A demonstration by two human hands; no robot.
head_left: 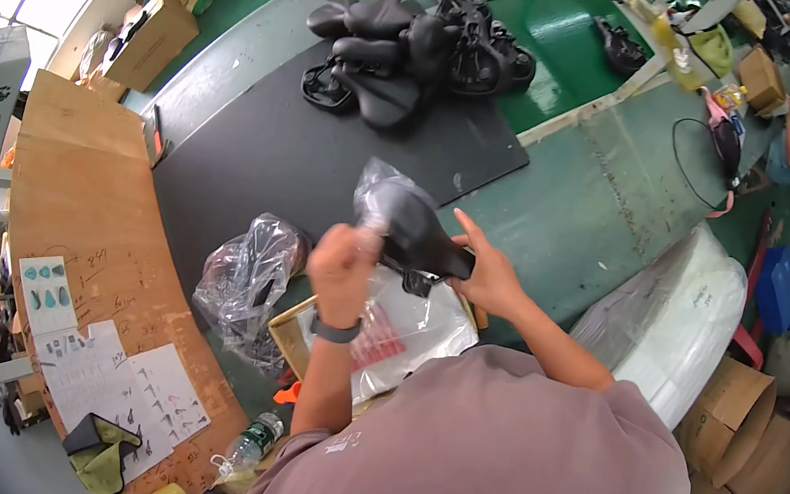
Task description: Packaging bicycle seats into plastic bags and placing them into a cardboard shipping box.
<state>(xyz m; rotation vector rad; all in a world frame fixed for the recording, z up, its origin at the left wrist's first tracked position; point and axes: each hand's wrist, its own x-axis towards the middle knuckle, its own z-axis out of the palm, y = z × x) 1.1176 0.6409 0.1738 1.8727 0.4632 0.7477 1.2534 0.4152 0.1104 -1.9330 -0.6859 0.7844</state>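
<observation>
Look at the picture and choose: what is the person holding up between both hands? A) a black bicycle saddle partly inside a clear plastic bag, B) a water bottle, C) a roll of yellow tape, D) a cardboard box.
A: the left hand grips the clear plastic bag while the right hand holds the black saddle that is partly inside it.

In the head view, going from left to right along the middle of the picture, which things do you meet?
Wooden board → bagged saddle on the table → left hand → black saddle in clear bag → right hand → white wrapped bundle.
</observation>
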